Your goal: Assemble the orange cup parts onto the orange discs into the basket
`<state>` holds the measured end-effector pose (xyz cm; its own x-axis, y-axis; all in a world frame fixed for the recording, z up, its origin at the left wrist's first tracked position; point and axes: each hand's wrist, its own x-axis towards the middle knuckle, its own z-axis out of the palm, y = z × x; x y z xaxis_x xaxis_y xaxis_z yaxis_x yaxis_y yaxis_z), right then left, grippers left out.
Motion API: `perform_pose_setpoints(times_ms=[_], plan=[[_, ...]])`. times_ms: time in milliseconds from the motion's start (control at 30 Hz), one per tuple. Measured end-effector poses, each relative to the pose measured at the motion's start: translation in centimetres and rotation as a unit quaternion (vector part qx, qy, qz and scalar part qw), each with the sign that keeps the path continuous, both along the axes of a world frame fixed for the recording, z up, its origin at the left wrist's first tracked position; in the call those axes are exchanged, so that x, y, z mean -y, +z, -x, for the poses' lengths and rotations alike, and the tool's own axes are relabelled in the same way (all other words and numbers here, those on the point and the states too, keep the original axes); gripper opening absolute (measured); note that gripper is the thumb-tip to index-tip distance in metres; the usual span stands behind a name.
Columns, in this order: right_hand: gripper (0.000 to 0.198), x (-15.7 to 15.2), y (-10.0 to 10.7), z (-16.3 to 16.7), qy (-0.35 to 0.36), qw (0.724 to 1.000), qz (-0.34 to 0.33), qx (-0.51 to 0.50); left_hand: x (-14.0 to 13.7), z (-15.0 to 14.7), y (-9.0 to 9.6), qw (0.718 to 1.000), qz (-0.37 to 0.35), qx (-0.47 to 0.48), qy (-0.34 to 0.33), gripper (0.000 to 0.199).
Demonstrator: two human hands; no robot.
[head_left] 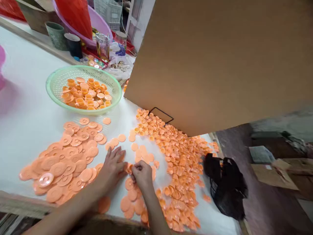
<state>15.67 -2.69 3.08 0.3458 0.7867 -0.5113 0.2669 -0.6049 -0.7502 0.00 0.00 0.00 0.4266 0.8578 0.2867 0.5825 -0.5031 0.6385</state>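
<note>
My left hand (111, 168) lies over the white tabletop with its fingers stretched out, its fingertips at some flat orange plastic discs. Just right of it, my right hand (142, 175) is closed in a pinch on a small orange plastic cup (130, 167), partly hidden by the fingers. To the left spreads a heap of orange discs (70, 160) with raised rings. More plain discs (132, 199) lie below my hands, and a few sit above them. On the right is a long pile of small orange cups (179, 160).
A green mesh basket (52, 98) holds orange cups and discs. A large cardboard box (215, 65) stands over the back of the cup pile. A black bag (227, 189) lies at the right edge. Cups and a glass (102, 45) stand at the back.
</note>
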Motion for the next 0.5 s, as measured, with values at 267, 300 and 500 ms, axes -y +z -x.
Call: perform_pose_setpoints(times_ms=[267, 300, 500], plan=[[0.009, 0.0, 0.1, 0.7, 0.065, 0.989, -0.057, 0.116, -0.3, -0.4, 3.2, 0.994, 0.106, -0.025, -0.013, 0.021], [0.011, -0.1, 0.2, 0.7, 0.067, 0.989, -0.060, 0.118, -0.5, -0.8, 3.6, 0.985, 0.168, -0.033, -0.009, 0.021], [0.015, -0.1, 0.5, 0.8, 0.070, 0.986, -0.068, 0.135, -1.8, -3.1, 3.3, 0.932, 0.362, -0.021, 0.015, 0.011]])
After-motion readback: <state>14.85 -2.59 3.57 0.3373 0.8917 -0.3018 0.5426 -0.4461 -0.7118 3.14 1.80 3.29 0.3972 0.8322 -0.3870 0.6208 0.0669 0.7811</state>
